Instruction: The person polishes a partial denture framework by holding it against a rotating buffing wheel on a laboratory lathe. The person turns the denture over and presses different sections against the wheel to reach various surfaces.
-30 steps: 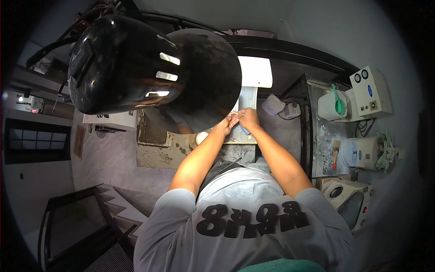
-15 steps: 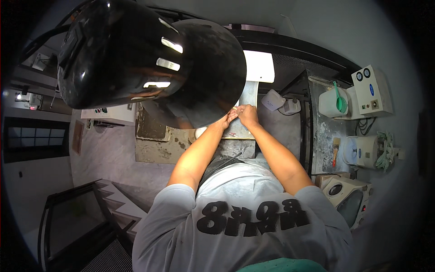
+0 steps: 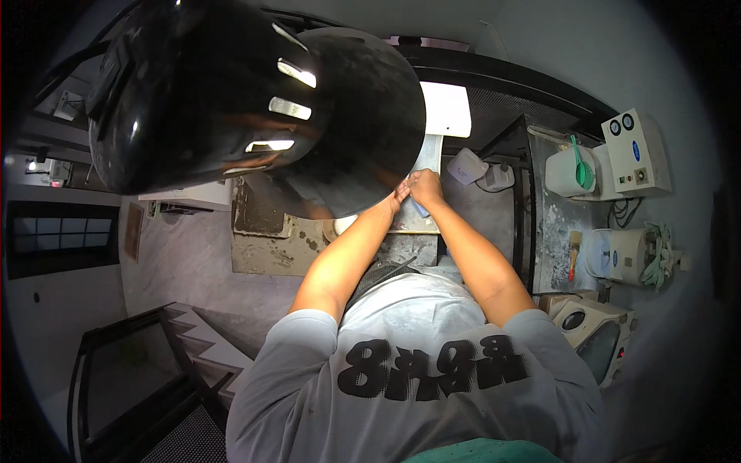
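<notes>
The hands meet over a pale slab (image 3: 423,220) on the counter (image 3: 478,212): the right hand (image 3: 426,187) is closed on a small blue piece (image 3: 421,208), the left hand (image 3: 400,197) pinches beside it, its grip unclear. A black lamp shade (image 3: 247,100) hangs just left, a white box (image 3: 467,166) right.

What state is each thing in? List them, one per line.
left hand: closed on the small blue piece, partly hidden by the lamp shade.
right hand: pinching the small blue piece.
small blue piece: held between both hands over the pale slab.
pale slab: lying flat, brightly lit.
black lamp shade: lit, light showing through its slots.
white tub: upright, green scoop on top.
</notes>
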